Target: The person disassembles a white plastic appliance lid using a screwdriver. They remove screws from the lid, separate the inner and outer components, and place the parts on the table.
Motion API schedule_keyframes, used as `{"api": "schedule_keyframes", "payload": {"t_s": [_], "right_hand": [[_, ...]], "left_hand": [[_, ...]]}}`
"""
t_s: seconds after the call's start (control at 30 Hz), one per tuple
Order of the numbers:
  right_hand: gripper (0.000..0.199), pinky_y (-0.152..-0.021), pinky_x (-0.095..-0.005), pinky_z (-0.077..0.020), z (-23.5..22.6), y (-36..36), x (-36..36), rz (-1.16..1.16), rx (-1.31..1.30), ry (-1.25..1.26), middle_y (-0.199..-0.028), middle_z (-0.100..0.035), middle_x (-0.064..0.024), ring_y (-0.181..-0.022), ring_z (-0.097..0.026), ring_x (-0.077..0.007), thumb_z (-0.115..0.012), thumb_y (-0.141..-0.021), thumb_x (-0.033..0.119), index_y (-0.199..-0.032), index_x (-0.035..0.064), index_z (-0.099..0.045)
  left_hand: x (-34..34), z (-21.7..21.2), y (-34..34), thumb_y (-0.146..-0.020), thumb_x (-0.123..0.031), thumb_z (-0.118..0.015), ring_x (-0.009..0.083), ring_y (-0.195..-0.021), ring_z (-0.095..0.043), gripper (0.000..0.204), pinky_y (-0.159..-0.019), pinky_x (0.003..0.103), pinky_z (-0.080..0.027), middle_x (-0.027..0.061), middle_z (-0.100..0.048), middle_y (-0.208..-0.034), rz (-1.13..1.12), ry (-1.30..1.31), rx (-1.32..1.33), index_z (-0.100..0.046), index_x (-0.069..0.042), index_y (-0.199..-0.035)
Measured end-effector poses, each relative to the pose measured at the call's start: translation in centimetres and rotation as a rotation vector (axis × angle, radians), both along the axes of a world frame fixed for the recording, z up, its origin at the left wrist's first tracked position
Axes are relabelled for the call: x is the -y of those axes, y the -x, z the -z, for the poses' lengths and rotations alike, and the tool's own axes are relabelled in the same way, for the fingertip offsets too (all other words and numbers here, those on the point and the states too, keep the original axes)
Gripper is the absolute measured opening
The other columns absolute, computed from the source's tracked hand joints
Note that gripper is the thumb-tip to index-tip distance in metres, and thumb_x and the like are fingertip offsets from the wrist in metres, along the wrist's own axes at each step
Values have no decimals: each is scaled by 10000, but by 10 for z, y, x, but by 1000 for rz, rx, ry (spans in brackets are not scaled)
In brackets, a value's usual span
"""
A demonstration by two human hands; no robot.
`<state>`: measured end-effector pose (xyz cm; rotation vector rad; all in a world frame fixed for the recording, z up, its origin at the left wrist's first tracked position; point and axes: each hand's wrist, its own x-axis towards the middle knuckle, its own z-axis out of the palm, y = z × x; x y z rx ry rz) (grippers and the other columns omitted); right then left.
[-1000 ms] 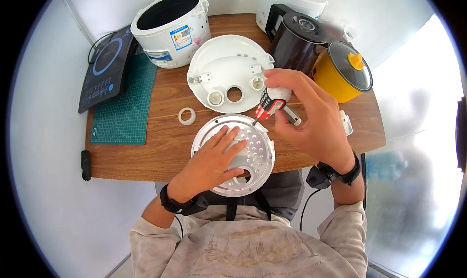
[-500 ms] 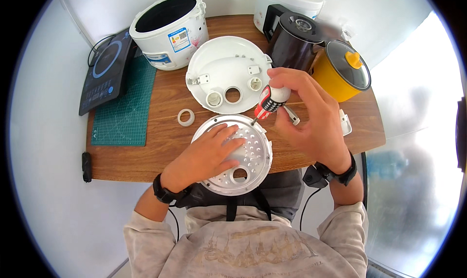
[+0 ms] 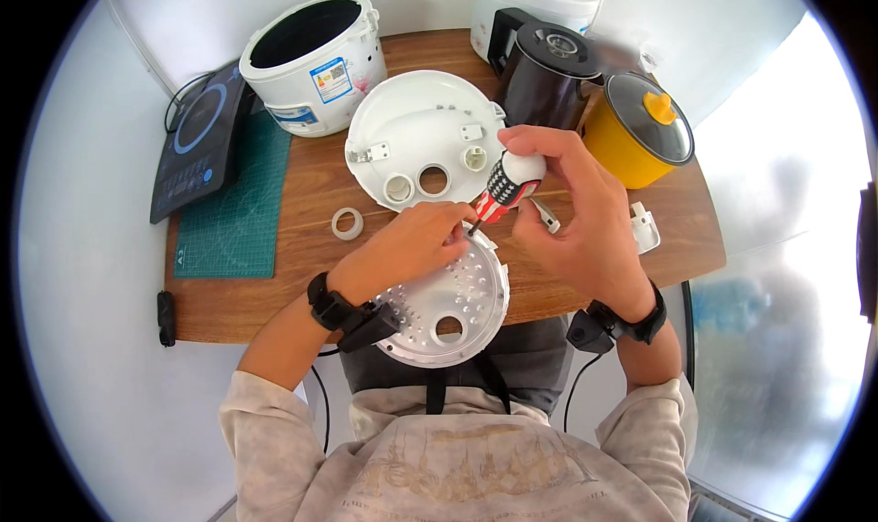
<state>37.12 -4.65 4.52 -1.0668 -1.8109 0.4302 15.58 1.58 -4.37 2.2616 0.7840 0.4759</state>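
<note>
In my right hand [image 3: 590,225] is a screwdriver [image 3: 505,189] with a red, black and white handle, tilted with its tip at the far rim of a round dimpled metal plate [image 3: 480,289]. The plate has a hole near its front side and overhangs the table's front edge, above my lap. My left hand [image 3: 407,248] lies over the plate's far left part, fingers drawn together beside the screwdriver's tip; whatever they pinch is too small to make out. Just beyond sits a white round lid shell [image 3: 402,111] with several small parts inside.
A white ring [image 3: 347,223] lies left of the plate, and a white plastic piece [image 3: 646,229] at the right. Behind stand a white cooker body [image 3: 315,83], a dark kettle [image 3: 549,83] and a yellow pot [image 3: 631,143]. An induction cooker [image 3: 197,147] rests on a green cutting mat [image 3: 229,239].
My left hand has moved from lying spread on the plate up to its far rim, fingers now gathered by the screwdriver's tip. My right hand keeps the screwdriver in nearly the same place.
</note>
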Motion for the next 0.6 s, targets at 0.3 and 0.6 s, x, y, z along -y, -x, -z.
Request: {"api": "schedule_keyframes", "payload": {"t_s": [0.3,0.6], "right_hand": [[508,-740,-372,-548,-2,-30,-6,94,196,-170,-1118,-553,-110,-873,-619,-276,-869,-749,95,-1198,91,-631],[494,-683,-351,-540,-1,-32,-2,-25,62,-123,-1180,-587,-108,-846,-616,-290,-691,-752,-94,-1201,91,-598]], "left_hand": [[-8,11,-41,-859,-103,-674,336,-805,-672,189,-746,416,-532,177,-676,-865,-73,128,31,-703,15,-1003],[-9,6,-46,-861,-118,-712,309,-797,-684,177,-728,394,-539,166,-678,-868,-108,95,21,-698,10,-983]]}}
